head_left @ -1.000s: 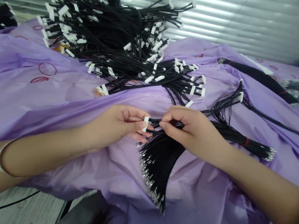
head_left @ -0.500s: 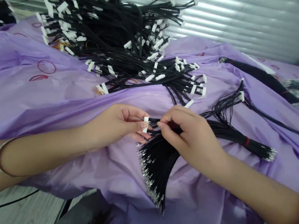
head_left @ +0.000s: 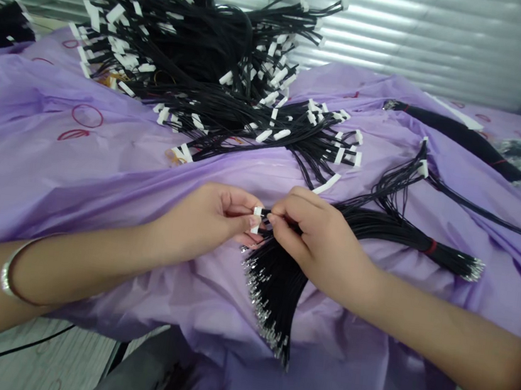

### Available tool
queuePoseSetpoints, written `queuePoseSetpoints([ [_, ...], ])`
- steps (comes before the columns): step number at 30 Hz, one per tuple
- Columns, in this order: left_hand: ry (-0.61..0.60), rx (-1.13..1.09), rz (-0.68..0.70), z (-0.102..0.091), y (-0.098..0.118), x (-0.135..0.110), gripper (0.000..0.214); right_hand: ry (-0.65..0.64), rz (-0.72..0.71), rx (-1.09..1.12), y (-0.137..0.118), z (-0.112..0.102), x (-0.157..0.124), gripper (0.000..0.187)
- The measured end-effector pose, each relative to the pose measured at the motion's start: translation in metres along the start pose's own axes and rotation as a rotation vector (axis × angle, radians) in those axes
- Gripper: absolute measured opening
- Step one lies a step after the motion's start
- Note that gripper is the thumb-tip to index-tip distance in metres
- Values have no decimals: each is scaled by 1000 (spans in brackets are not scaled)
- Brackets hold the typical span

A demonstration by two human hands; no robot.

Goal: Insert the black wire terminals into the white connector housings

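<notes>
Two hands, both mine, over one purple sheet (head_left: 121,171). My left hand (head_left: 217,218) pinches one white connector (head_left: 255,227) between thumb and fingers; my right hand (head_left: 306,229), thumb and forefinger together, is just right of it, what it grips largely hidden. The connector lies near one fanned bundle of black wires (head_left: 280,286), too many to count. Left: at least four red rubber bands (head_left: 73,134).

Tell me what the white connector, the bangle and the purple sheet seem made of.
Connector: probably plastic, matte and opaque, with a blocky moulded look. Bangle: likely metal, given its silvery shine. Sheet: perhaps thin plastic film, softly glossy and creased.
</notes>
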State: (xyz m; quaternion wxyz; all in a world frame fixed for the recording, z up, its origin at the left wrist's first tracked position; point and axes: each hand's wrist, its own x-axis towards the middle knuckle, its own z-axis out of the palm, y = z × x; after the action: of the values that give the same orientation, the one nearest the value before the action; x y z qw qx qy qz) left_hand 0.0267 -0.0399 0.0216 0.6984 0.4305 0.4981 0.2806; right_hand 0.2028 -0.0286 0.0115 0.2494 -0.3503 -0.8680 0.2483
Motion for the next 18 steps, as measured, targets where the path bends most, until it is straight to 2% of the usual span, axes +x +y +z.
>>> queuePoseSetpoints([
  [4, -3, 5, 9, 1, 1, 1, 14, -15, 19, 28, -1, -3, 2, 16],
  [8, -15, -13, -3, 0, 1, 1, 9, -63, -3, -7, 1, -17, 3, 15],
  [12, -15, -35, -11, -1, 0, 2, 8, 40, -15, -184, 4, -38, 4, 15],
  [14, -16, -43, -7, -1, -1, 3, 7, 57, 0, -188, 4, -42, 5, 15],
  [18, -25, -47, -14, -3, -1, 4, 7, -98, 19, -89, 3, -31, 4, 15],
])
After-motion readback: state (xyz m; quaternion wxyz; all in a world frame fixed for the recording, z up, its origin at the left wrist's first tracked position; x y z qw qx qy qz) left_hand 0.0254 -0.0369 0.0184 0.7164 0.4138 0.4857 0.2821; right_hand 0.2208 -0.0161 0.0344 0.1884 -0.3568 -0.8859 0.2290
